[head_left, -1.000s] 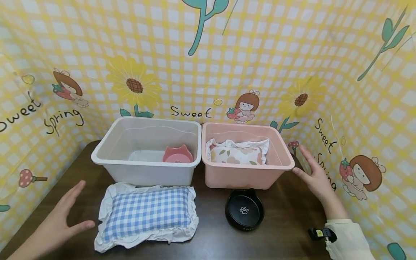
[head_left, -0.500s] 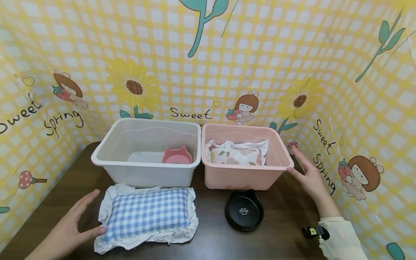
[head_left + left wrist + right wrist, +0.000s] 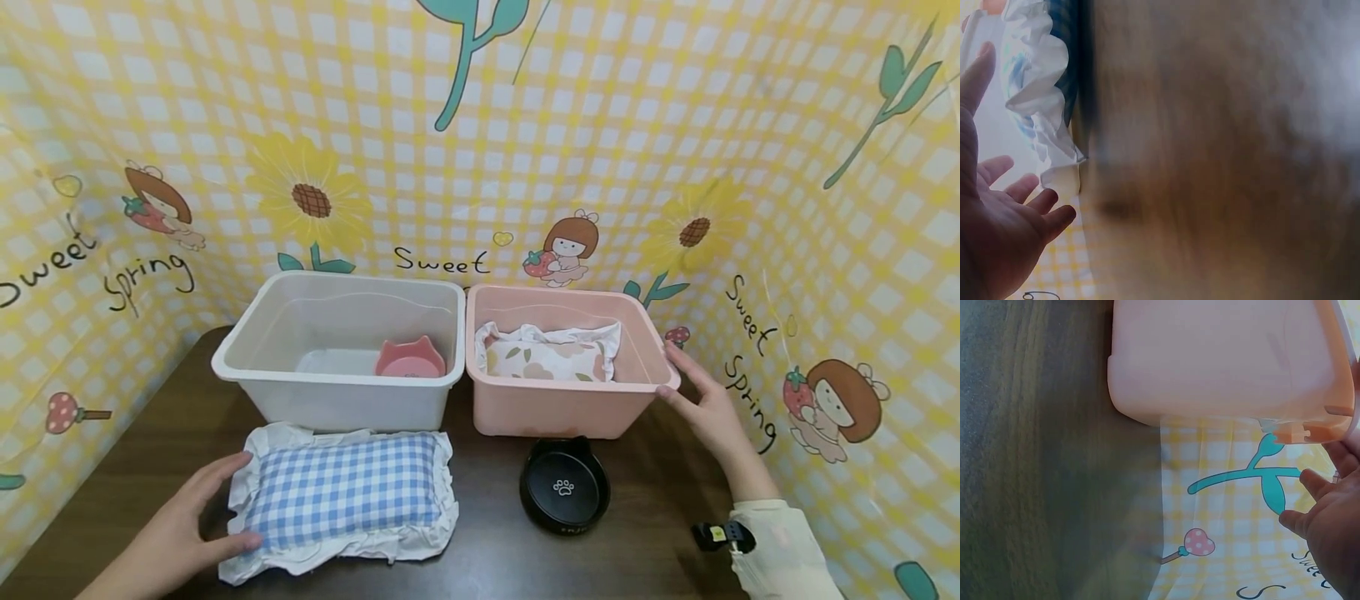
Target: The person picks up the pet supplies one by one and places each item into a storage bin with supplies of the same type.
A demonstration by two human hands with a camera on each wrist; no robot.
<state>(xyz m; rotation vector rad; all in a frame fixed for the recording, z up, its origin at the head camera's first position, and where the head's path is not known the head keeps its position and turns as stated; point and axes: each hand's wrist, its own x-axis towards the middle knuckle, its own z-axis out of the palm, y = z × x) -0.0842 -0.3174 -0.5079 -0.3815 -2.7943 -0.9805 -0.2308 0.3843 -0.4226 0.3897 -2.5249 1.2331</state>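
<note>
My left hand [image 3: 176, 527] is at the left end of a blue-and-white checked pillow [image 3: 345, 487] with a white ruffled edge. Its thumb and fingers are spread, with the thumb tip over the ruffle; the left wrist view shows the fingers [image 3: 1025, 187] relaxed beside the frill [image 3: 1044, 81]. At the right end of a pink plastic bin [image 3: 562, 412], my right hand [image 3: 708, 417] has its fingertips at the rim, thumb toward the front corner. The right wrist view shows some fingers [image 3: 1316, 484] extended below the rim. A floral pillow [image 3: 551, 360] lies inside this bin.
A pale grey bin [image 3: 348, 404] stands left of the pink one, holding a pink cat-eared bowl [image 3: 408, 358]. In front of the pink bin sits a black bowl [image 3: 564, 487] with a paw print. Yellow checked cloth [image 3: 420, 183] surrounds the dark wooden table [image 3: 495, 542].
My left hand has moved right, up to the checked pillow's end. My right hand has moved left to the pink bin's rim. The bins, bowls and pillows have stayed in place.
</note>
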